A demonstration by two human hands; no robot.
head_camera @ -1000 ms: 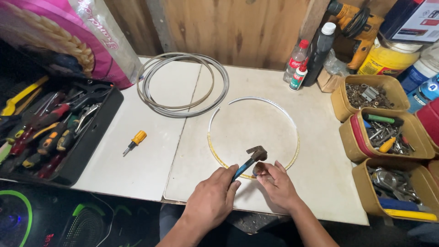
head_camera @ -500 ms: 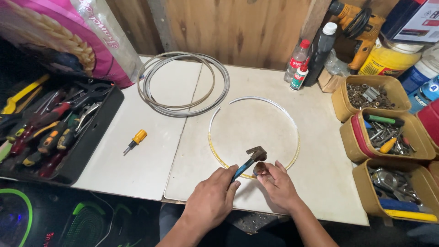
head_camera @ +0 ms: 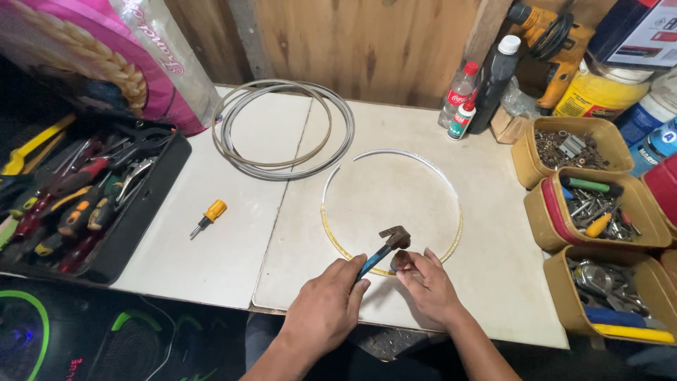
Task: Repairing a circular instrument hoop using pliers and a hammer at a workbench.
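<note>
- Left hand (head_camera: 326, 308) grips small hammer (head_camera: 384, 248), near edge of worktop (head_camera: 233, 247).
- Right hand (head_camera: 428, 286) pinches small rusty piece (head_camera: 400, 260) on ring (head_camera: 338, 243).
- Best: short taps, fingers clear.

Upper left, a big pink sack (head_camera: 92, 56) leans over the toolbox, while upper right shows two small red-labelled bottles (head_camera: 462, 99), a yellow tub (head_camera: 599, 92) and a dark box (head_camera: 635, 32).
</note>
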